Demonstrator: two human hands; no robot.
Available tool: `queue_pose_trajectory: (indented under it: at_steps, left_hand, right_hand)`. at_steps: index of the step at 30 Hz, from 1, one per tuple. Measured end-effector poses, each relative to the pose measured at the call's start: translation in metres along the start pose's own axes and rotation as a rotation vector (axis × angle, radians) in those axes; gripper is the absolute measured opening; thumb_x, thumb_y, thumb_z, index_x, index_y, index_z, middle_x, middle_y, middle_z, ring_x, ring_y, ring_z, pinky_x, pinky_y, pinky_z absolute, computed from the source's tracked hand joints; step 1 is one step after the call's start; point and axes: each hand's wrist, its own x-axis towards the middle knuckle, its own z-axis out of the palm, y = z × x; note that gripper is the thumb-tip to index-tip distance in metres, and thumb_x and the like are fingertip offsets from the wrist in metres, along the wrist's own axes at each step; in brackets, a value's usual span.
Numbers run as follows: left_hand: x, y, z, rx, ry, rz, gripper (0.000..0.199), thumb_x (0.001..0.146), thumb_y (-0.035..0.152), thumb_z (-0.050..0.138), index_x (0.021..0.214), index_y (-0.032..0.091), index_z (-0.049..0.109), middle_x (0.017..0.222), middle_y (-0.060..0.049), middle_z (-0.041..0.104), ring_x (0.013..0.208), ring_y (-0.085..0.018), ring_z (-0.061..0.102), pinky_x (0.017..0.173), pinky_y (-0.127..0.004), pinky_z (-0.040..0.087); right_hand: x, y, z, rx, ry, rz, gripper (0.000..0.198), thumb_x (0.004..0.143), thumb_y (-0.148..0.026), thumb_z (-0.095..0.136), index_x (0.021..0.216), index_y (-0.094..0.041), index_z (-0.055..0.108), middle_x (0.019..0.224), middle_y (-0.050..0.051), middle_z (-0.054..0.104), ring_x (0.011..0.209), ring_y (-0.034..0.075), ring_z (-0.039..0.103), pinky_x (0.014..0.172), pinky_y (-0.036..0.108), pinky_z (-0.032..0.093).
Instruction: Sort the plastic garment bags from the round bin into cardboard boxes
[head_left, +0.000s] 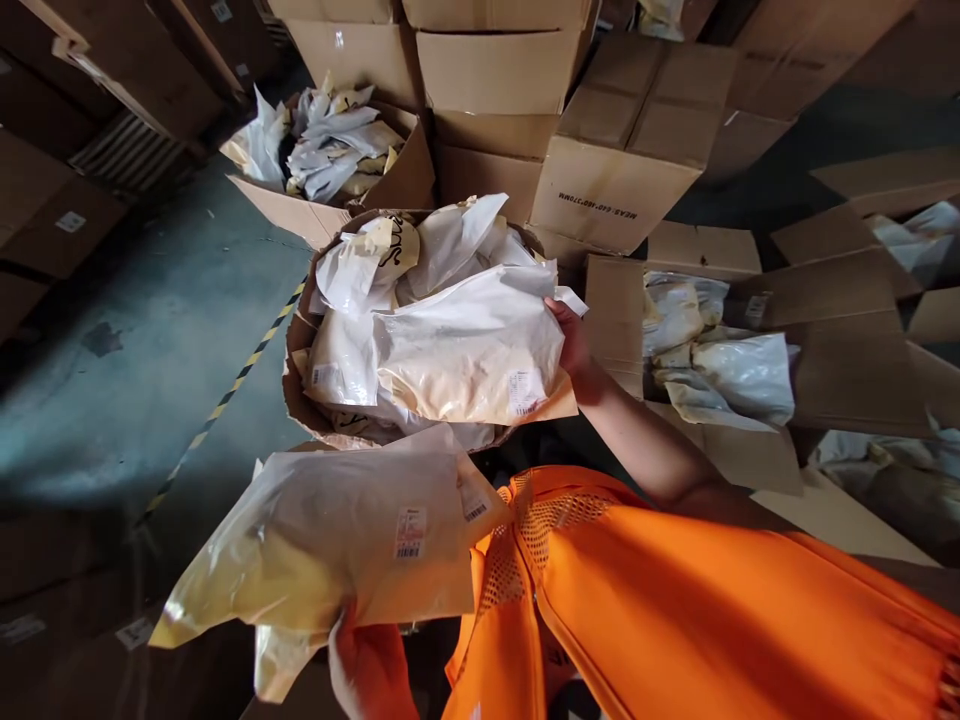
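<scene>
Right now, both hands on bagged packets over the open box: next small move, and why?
Probably lift the right hand clear with its packet. That hand already grips the packet's edge atop the overfull open box, so it looks ready to come free, while the left hand holds another packet low and near the orange vest.

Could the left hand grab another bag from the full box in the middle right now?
Probably not. The left hand already grips a yellowish plastic-wrapped packet low down, away from the round open cardboard box, and the right hand holds the top cream plastic packet there.
</scene>
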Motion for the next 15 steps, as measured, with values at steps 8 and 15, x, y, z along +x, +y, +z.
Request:
queue_pose_trajectory:
  at_steps: [8,15]
  left_hand:
    - [0.009,-0.007,-0.006,-0.238,0.091,-0.029,0.042,0.059,0.025,0.083,0.101,0.027,0.079,0.125,0.002,0.073,0.135,-0.03,0.052,0.099,-0.028,0.057]
    - [0.013,-0.011,-0.005,-0.268,0.09,-0.01,0.029,0.081,0.021,0.061,0.105,0.023,0.077,0.11,0.003,0.078,0.137,-0.032,0.049,0.097,-0.038,0.057]
  right_hand:
    - [0.005,0.008,-0.003,0.396,-0.182,-0.063,0.049,0.061,-0.051,0.062,0.1,-0.023,0.063,0.088,0.003,0.074,0.107,0.032,0.069,0.094,0.045,0.056]
    - [-0.002,0.023,-0.012,0.444,-0.233,-0.085,0.051,0.054,-0.041,0.061,0.101,-0.022,0.068,0.099,0.005,0.077,0.105,0.035,0.069,0.086,0.046,0.058]
